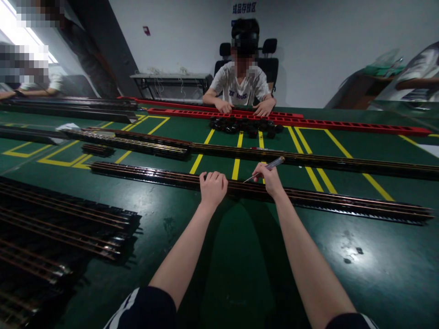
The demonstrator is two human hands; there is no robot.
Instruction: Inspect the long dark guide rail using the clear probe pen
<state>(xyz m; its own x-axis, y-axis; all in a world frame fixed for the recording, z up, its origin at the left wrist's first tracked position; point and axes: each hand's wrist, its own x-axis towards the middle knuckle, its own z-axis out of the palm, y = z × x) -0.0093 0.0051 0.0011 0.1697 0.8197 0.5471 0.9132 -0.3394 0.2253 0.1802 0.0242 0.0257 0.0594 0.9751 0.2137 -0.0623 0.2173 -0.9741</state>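
A long black rail with copper strips (343, 203) lies across the green table in front of me. My left hand (212, 186) rests on it with the fingers curled over its far edge. My right hand (270, 179) is closed on a clear-handled screwdriver (265, 168), whose thin tip points left and down at the rail just between my hands.
More black rails lie farther back (308, 159) and stacked at the near left (61, 228). Across the table a person (242, 82) has both hands on long red rails (343, 124), with a heap of small black parts (245, 125) before them. Other people sit at the far left and right.
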